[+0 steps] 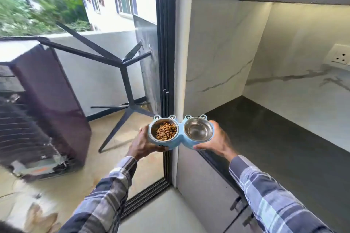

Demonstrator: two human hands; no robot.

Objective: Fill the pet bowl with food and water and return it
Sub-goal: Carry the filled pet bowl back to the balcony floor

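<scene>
The blue double pet bowl (180,133) is held in the air before the door frame (165,62), beside the dark table (284,147); its left end is grasped by the left hand (143,143), its right end by the right hand (216,141); kibble (166,131) fills the left steel dish; the right steel dish (198,129) looks shiny, water there cannot be told.

Both arms wear long plaid sleeves (269,193) in blue, grey and white.

Between the hands, a smooth pale-blue plastic pet bowl stand (180,144) holds two glossy metal bowls (198,129); right of them lies a matt dark counter (284,147), under glossy veined marble-look wall (303,89).
</scene>
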